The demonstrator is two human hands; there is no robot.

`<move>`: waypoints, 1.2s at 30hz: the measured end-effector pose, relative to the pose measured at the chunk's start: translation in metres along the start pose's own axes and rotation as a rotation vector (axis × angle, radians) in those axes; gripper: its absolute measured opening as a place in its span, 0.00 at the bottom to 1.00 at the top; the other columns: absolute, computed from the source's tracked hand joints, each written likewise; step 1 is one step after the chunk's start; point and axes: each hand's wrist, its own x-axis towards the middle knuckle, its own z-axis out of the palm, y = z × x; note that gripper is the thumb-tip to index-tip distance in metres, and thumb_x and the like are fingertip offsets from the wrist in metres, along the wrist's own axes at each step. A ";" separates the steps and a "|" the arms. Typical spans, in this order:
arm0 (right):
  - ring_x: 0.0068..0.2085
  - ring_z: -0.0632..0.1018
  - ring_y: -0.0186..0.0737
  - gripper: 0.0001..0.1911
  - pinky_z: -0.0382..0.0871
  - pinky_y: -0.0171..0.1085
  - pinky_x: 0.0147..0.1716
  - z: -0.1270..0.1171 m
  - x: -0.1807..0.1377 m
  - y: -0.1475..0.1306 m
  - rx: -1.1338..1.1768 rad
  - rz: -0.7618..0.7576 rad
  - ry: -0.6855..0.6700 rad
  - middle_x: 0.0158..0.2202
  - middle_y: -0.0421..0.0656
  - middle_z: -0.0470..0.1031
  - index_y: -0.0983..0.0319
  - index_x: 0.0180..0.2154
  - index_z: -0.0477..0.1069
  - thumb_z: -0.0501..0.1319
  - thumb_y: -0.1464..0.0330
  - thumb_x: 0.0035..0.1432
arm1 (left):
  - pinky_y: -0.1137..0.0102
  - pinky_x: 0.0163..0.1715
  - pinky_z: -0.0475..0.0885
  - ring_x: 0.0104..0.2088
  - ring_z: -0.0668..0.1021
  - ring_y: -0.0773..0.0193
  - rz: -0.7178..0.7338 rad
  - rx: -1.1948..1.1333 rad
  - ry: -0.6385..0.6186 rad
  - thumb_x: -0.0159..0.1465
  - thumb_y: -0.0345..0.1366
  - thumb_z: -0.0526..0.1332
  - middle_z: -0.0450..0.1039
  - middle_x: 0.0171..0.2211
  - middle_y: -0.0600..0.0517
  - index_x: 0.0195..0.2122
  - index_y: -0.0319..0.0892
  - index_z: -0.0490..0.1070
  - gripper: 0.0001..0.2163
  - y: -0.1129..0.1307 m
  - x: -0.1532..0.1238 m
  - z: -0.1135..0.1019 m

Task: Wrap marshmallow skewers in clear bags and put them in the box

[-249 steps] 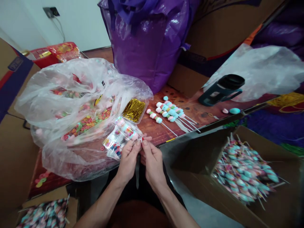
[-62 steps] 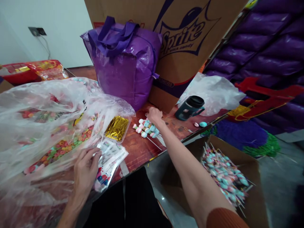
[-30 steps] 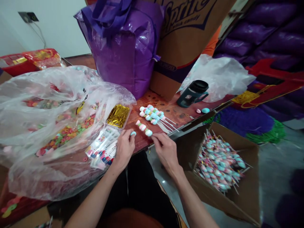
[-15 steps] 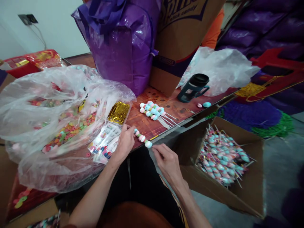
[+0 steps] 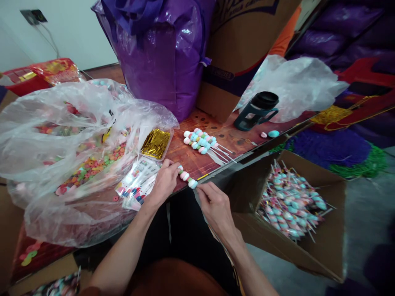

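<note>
A candy skewer (image 5: pixel 186 176) of pink, white, blue and green pieces slants between my hands over the table's front edge. My left hand (image 5: pixel 166 181) is closed on its upper end, and the fingers hide the last pieces there. At the lower end, my right hand (image 5: pixel 216 203) pinches close against the blue candy; the stick is mostly hidden by those fingers. Beyond them, several finished-looking candy skewers (image 5: pixel 200 140) lie in a pile, sticks pointing right. Printed clear wrappers (image 5: pixel 135 183) are spread beside my left hand, below a clear tray of gold twist ties (image 5: pixel 156 143).
A large clear bag of ring candies (image 5: pixel 92 172) covers the table's left. At the back stand a purple bag (image 5: pixel 157 61) and a cardboard box (image 5: pixel 243 45). A dark bottle (image 5: pixel 256 111) is near the right edge; an open carton of wrapped skewers (image 5: pixel 335 230) sits below.
My right fingers have come closer to the lower candy, and less of the skewer's upper end shows beside my left hand. The whole view has shifted slightly.
</note>
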 end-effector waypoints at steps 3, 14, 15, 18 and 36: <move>0.28 0.71 0.36 0.13 0.63 0.35 0.31 0.006 -0.001 -0.007 -0.021 0.028 0.037 0.29 0.40 0.69 0.60 0.30 0.72 0.53 0.73 0.66 | 0.66 0.43 0.70 0.40 0.74 0.60 0.016 0.013 0.009 0.70 0.32 0.52 0.68 0.39 0.48 0.42 0.42 0.75 0.11 0.002 -0.002 0.000; 0.28 0.72 0.37 0.13 0.64 0.36 0.32 0.022 0.010 -0.008 0.063 0.032 0.075 0.28 0.41 0.71 0.60 0.29 0.71 0.54 0.73 0.65 | 0.68 0.41 0.70 0.38 0.74 0.61 0.007 0.035 -0.015 0.71 0.30 0.49 0.67 0.38 0.49 0.41 0.43 0.74 0.13 0.003 -0.005 0.001; 0.29 0.73 0.37 0.12 0.65 0.36 0.32 0.019 0.011 -0.006 0.093 0.030 0.068 0.28 0.41 0.71 0.60 0.29 0.72 0.55 0.72 0.65 | 0.68 0.42 0.71 0.39 0.74 0.61 0.004 0.032 -0.010 0.71 0.30 0.49 0.67 0.39 0.48 0.43 0.42 0.74 0.13 0.004 -0.006 0.001; 0.29 0.74 0.37 0.10 0.66 0.35 0.32 0.010 0.011 0.002 0.170 0.037 0.042 0.29 0.40 0.74 0.60 0.32 0.75 0.57 0.70 0.65 | 0.66 0.44 0.72 0.43 0.75 0.60 0.000 0.023 0.074 0.71 0.31 0.50 0.67 0.44 0.44 0.55 0.41 0.72 0.16 0.010 -0.013 0.001; 0.42 0.75 0.48 0.11 0.66 0.44 0.43 0.035 0.033 0.001 -0.325 -0.115 0.398 0.43 0.52 0.76 0.63 0.45 0.78 0.59 0.68 0.67 | 0.65 0.39 0.70 0.34 0.75 0.59 -0.318 0.206 0.484 0.63 0.39 0.64 0.72 0.32 0.50 0.39 0.43 0.80 0.08 -0.056 -0.076 -0.098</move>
